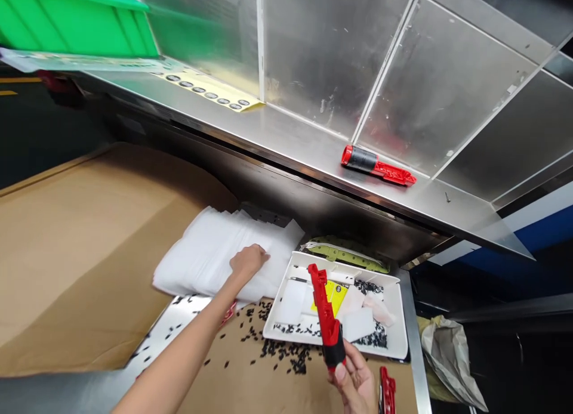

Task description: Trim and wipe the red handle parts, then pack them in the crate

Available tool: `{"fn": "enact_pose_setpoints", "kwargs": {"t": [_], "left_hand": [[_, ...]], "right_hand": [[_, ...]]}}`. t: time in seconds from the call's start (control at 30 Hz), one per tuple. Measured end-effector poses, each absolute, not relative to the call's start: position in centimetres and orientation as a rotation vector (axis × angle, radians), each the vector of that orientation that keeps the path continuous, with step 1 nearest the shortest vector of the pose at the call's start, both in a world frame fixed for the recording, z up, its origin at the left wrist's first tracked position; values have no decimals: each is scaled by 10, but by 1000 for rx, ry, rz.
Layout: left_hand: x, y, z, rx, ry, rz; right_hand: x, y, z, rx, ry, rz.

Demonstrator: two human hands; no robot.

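Observation:
My right hand (358, 381) grips a red plastic part (324, 309) by its black sleeve end, holding it upright in front of the white tray. My left hand (249, 262) is over a stack of white foam sheets (210, 247), its fingers curled closed; whatever they pinch is hidden. The white tray (402, 318) holds a yellow sticker sheet (336, 293), pale paper pieces, a pen and many small black pieces. Another red part (388, 390) lies by my right hand, partly cut off by the frame. Something red shows partly under my left forearm.
A metal shelf (295, 136) runs above the bench, carrying a similar red-and-black part (378, 165), a yellow sticker strip (210, 92) and a green bin (76, 26). Small black pieces (298, 360) are scattered on the cardboard. A green patterned pouch (347, 254) sits behind the tray; brown cardboard (80, 253) rises left.

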State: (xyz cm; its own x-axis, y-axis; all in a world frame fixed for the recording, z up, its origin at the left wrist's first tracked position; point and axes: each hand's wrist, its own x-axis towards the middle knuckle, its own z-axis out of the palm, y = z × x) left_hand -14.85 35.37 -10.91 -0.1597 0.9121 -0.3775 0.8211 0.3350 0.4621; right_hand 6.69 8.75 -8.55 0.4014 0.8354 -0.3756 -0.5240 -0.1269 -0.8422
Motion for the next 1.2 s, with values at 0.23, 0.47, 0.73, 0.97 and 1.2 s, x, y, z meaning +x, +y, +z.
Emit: {"fn": "enact_pose_setpoints", "kwargs": {"t": [0.23,0.47,0.73,0.97,1.2], "left_hand": [[-163,332,-69,1543,2097,673],[-164,311,-30,1117,1774,1026],[-118,247,-14,557,1178,1139],[-91,217,-3,406,1026,1225],[-84,208,0,357,976,1343]], "right_hand": [[67,90,-73,-1282,-368,1217],[67,86,-64,-1209,-368,1225],[63,76,-61,-1303,-567,1030],[62,53,-69,-1630,-896,575],[60,47,-58,-1639,-942,441]]}}
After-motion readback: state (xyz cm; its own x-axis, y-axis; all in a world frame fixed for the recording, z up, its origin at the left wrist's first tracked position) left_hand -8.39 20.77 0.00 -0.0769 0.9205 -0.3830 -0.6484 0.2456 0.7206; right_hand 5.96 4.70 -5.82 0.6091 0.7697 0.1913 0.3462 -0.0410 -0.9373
